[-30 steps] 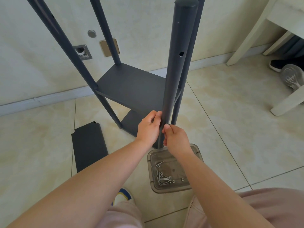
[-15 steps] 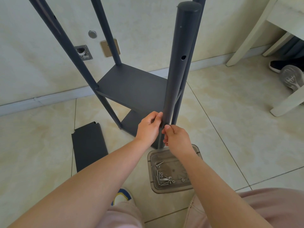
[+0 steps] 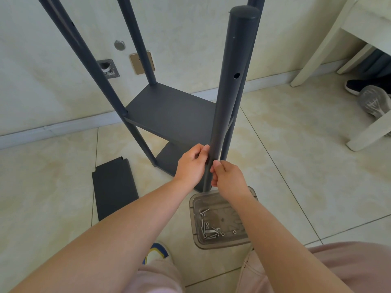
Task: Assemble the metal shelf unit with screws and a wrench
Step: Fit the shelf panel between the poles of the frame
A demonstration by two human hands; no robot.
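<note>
- The left hand [image 3: 191, 166] holds the near pole [image 3: 229, 92] low down, with its fingers curled round it.
- The right hand [image 3: 227, 178] touches the pole just under the left one. Its thumb presses the pole; whether the other fingers pinch a screw, I cannot tell.
- The pole stands up at the near corner of the shelf [image 3: 173, 115].
- Since a second ago, the hole [image 3: 236, 76] has turned a bit to the right. The hands have hardly moved.
- I think the pole is being turned so the holes line up with the shelf.
- The screws [image 3: 209, 231] lie in the tray [image 3: 195, 220] on the floor, just by the pole's foot.
- A spare board [image 3: 114, 189] lies flat to the left.
</note>
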